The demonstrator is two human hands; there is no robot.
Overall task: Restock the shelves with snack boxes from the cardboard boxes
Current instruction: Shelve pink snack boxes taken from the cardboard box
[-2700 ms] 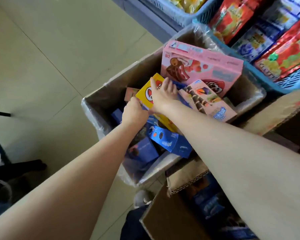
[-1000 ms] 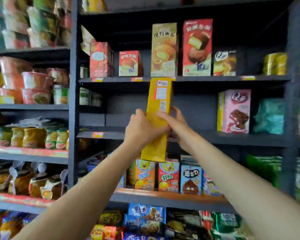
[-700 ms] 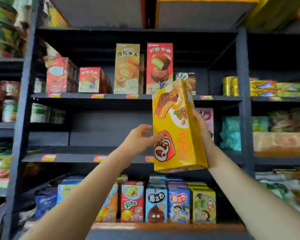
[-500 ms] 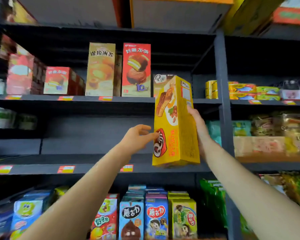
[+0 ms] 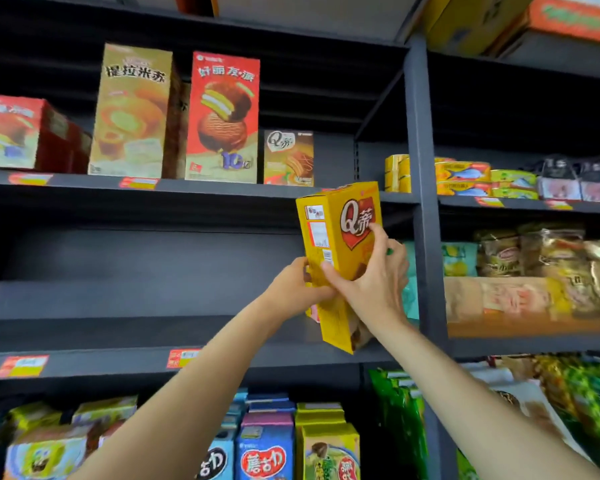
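Observation:
A tall yellow snack box with a red heart logo stands upright and slightly tilted in front of the middle shelf, at its right end beside the dark upright post. My right hand grips its front face and right side, thumb across the narrow left edge. My left hand holds the box's lower left side from behind. A pink box is partly hidden behind the yellow one. The cardboard boxes are out of view.
The upper shelf carries red, gold and a small brown snack box. The middle shelf to the left shows bare dark board. Small boxes fill the shelf below. Bagged snacks and tins sit in the right bay.
The box has been turned so its heart logo is at the top and it has shifted right toward the post. My left hand, earlier only touching it, now holds its side.

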